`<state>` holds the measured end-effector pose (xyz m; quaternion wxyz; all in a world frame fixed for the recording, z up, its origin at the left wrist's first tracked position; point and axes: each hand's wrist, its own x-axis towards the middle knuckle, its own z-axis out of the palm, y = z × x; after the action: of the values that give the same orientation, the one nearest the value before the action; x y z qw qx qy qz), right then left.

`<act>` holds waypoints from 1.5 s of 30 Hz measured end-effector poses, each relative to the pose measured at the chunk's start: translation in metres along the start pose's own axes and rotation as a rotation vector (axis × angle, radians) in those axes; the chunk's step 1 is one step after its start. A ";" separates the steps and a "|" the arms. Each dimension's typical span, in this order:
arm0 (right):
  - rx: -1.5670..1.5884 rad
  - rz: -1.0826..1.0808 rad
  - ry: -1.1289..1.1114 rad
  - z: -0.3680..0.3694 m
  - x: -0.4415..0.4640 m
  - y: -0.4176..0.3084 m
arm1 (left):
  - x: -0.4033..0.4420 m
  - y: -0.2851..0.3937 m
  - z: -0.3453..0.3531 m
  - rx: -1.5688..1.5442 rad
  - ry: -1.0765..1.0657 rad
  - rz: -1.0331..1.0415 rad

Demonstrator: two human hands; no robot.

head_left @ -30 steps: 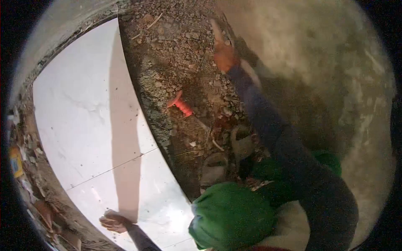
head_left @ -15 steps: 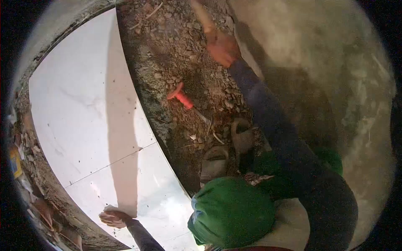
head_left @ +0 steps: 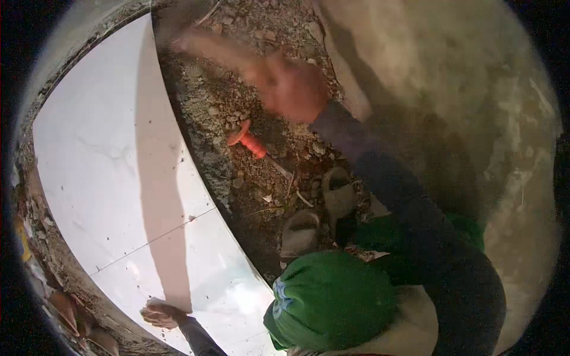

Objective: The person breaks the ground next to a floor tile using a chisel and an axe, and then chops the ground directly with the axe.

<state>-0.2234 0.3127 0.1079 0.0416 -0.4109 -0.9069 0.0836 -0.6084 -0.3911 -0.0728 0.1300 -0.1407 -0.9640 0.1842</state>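
My left hand (head_left: 161,314) lies on the glossy white tiles (head_left: 89,154), its fingers stretched toward their left edge. In the air above the rubble strip, my right hand (head_left: 295,89) is closed around a wooden handle (head_left: 231,53) that points left. Motion blurs the handle, and its far end cannot be made out. Below this hand, a chisel with a red grip and hand guard (head_left: 252,144) lies on the broken ground, apart from both hands.
Loose gravel and stones (head_left: 261,196) fill the trench beside the tiles. Two grey slip-on shoes (head_left: 301,233) stand there, near green-clothed knees (head_left: 332,302). A concrete surface (head_left: 451,65) runs along the right. Debris (head_left: 65,308) borders the tiles at left.
My right hand has moved left and slightly down, and its handle has swung from pointing up to pointing left. My left hand remains on the tile. The whole view has shifted slightly.
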 end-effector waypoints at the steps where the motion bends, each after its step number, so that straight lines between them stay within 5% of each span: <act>1: -0.088 -0.150 -0.034 -0.004 0.000 0.001 | -0.002 0.000 -0.002 0.030 0.034 0.045; 4: 0.055 -0.338 0.030 0.029 -0.022 0.058 | 0.004 0.014 -0.027 -0.058 0.023 -0.014; 5: 0.069 -0.232 0.137 0.051 -0.030 0.070 | 0.003 0.015 -0.034 -0.113 -0.002 -0.069; 8: 0.197 0.181 0.195 0.068 -0.031 0.058 | 0.000 0.000 0.001 0.211 -0.102 -0.030; 9: 0.213 0.216 0.145 0.056 -0.024 0.032 | -0.005 -0.006 0.004 0.732 -0.049 0.204; 10: 0.213 0.184 0.107 0.046 -0.015 0.005 | -0.001 -0.016 0.007 0.666 -0.147 0.170; 12: 0.099 -0.043 0.074 0.018 -0.003 -0.043 | -0.003 0.012 -0.024 -0.083 0.065 -0.052; 13: 0.031 -0.185 0.064 0.008 -0.006 -0.058 | -0.005 0.004 -0.016 0.012 0.163 0.086; 16: 0.166 -0.499 0.182 0.001 -0.010 -0.026 | 0.009 0.021 -0.044 0.043 -0.193 -0.100; 19: 0.200 -0.140 0.174 0.019 -0.020 -0.005 | -0.002 -0.006 -0.006 0.493 -0.018 0.169; 22: 0.212 0.137 0.137 0.024 -0.021 0.008 | -0.005 -0.029 0.064 0.496 -0.119 0.100; 23: 0.229 0.176 0.088 0.020 -0.018 -0.012 | 0.011 0.024 -0.049 0.163 -0.264 -0.064; 25: 0.185 -0.029 0.011 0.000 -0.002 -0.048 | 0.012 0.059 -0.096 0.212 -0.296 -0.090; 27: 0.137 -0.282 -0.003 -0.017 -0.012 -0.083 | 0.005 0.025 -0.051 0.320 -0.153 0.053; 29: 0.200 -0.389 0.041 -0.008 -0.024 -0.022 | 0.009 0.004 -0.027 0.202 -0.131 -0.016; 31: 0.318 -0.168 0.016 0.013 -0.046 0.054 | 0.001 0.032 -0.054 0.008 0.049 -0.041; 32: 0.392 0.038 0.019 0.030 -0.057 0.074 | 0.017 0.038 -0.081 0.100 -0.106 -0.037; 34: 0.394 0.244 0.047 0.043 -0.047 0.042 | 0.001 0.020 -0.034 0.106 -0.056 0.007; 36: 0.361 0.152 0.059 0.030 -0.024 -0.026 | 0.005 -0.019 0.015 0.109 0.062 0.064; 38: 0.272 -0.131 0.097 0.000 -0.009 -0.083 | 0.002 -0.021 0.014 0.127 -0.111 -0.018; 41: 0.254 -0.434 0.053 -0.005 -0.020 -0.045 | 0.006 0.017 -0.041 0.201 -0.041 0.093; 43: 0.507 -0.244 -0.109 0.024 -0.034 0.046 | 0.015 0.043 -0.059 0.220 -0.210 -0.040; 45: 1.193 0.548 -0.385 0.096 -0.047 0.121 | 0.015 0.024 -0.050 0.059 -0.196 -0.097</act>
<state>-0.1173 0.3442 -0.0093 0.0760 -0.5102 -0.5601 0.6482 -0.6020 -0.3486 -0.0341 0.0477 -0.0715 -0.9720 0.2187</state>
